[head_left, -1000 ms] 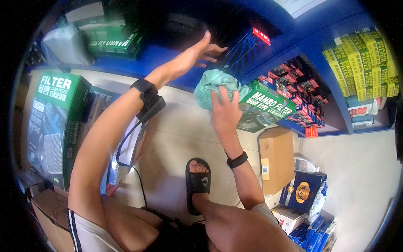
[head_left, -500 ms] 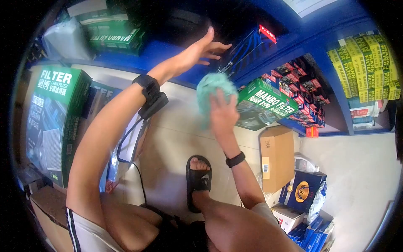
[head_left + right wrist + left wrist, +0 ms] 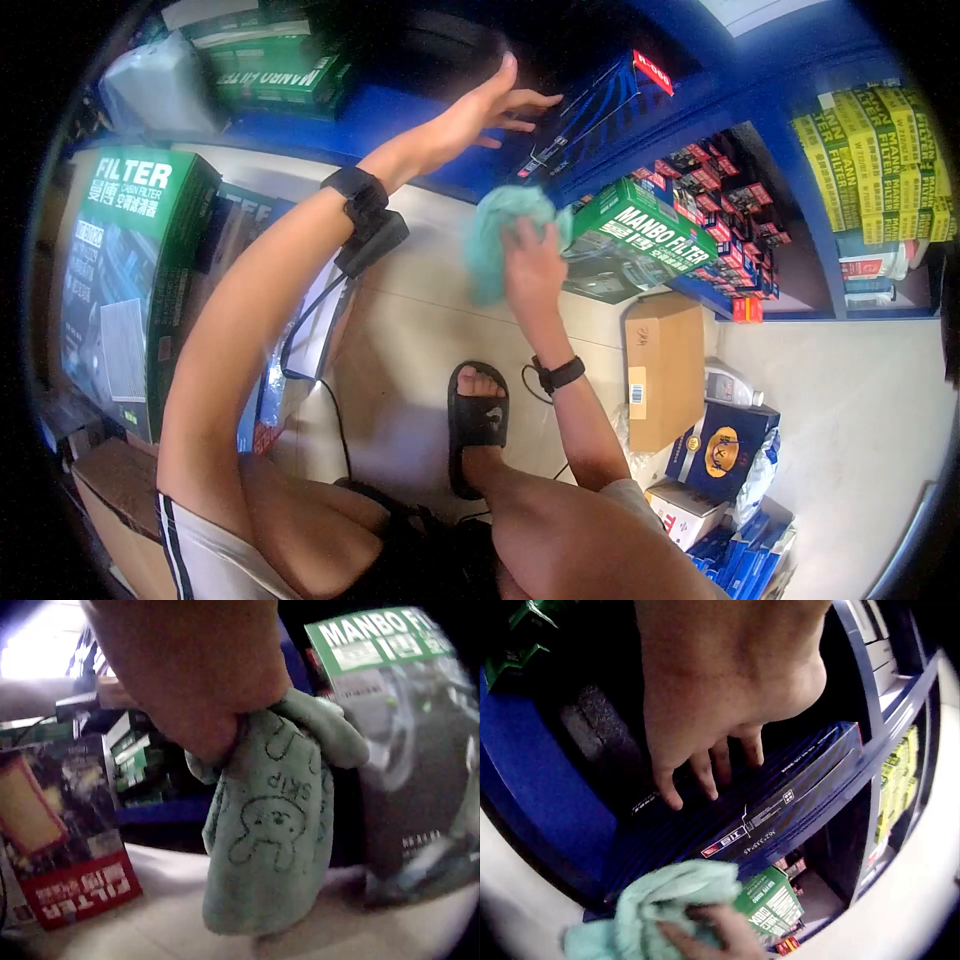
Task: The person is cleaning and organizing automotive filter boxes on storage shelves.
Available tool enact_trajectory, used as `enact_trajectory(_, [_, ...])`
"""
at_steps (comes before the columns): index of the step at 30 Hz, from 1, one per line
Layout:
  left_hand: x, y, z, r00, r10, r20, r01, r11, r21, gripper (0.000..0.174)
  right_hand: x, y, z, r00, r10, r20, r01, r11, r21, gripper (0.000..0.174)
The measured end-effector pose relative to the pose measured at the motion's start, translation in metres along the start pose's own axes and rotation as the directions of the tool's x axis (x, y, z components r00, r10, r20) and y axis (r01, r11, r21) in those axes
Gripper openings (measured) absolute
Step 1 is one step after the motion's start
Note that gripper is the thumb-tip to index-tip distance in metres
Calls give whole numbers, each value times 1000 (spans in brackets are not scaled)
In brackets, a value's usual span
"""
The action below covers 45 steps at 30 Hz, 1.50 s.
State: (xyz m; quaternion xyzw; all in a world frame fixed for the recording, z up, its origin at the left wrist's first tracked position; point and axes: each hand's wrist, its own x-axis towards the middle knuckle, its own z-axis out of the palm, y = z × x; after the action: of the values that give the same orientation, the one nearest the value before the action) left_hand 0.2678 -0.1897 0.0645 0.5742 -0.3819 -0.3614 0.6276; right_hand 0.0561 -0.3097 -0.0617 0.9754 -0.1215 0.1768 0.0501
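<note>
A crumpled mint-green cloth [image 3: 508, 235] is bunched in my right hand [image 3: 533, 272], close in front of the blue shelf edge. In the right wrist view, the cloth [image 3: 274, 847] hangs down with a cartoon outline and lettering on it. My left hand [image 3: 480, 115] reaches into the lower shelf with its fingers spread. The left wrist view has its fingertips on a long dark box [image 3: 780, 799] with blue stripes, which lies tilted along the shelf front. Just right of the cloth stands a green-topped filter box [image 3: 640, 243] on the floor.
Blue shelving [image 3: 590, 165] holds small red-and-black boxes [image 3: 725, 200] and yellow filter boxes [image 3: 880, 165]. A large green filter box [image 3: 135, 290] stands at the left. A brown carton [image 3: 665, 375] and a blue box [image 3: 728, 455] stand at the right. A cable [image 3: 335, 420] trails over the floor.
The cloth in my right hand has shifted slightly and changed its folds, blurred in the later frames. My left hand stays at the dark box. The head view has turned a little.
</note>
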Motion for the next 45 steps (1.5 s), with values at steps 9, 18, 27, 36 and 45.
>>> enact_trajectory(9, [5, -4, 3, 999, 9, -46, -7, 999, 36, 100, -44, 0, -45, 998, -37, -41, 39, 997, 62, 60])
enact_trajectory(18, [-5, -2, 40, 738, 468, -487, -76, 774, 628, 70, -100, 13, 0, 927, -134, 350, 79, 983, 166, 77])
enact_trajectory(27, [-32, -4, 112, 605, 721, -338, -387, 638, 666, 32, -84, 40, -52, 968, -70, 240, 19, 978, 209, 71])
enact_trajectory(36, [-17, -59, 174, 949, 255, -184, -97, 795, 599, 13, -78, 125, -112, 992, 122, 17, -123, 968, 221, 48])
enact_trajectory(45, [20, -98, 201, 924, 191, -331, 45, 805, 591, 61, -90, 242, -65, 815, 547, -192, -492, 828, 268, 58])
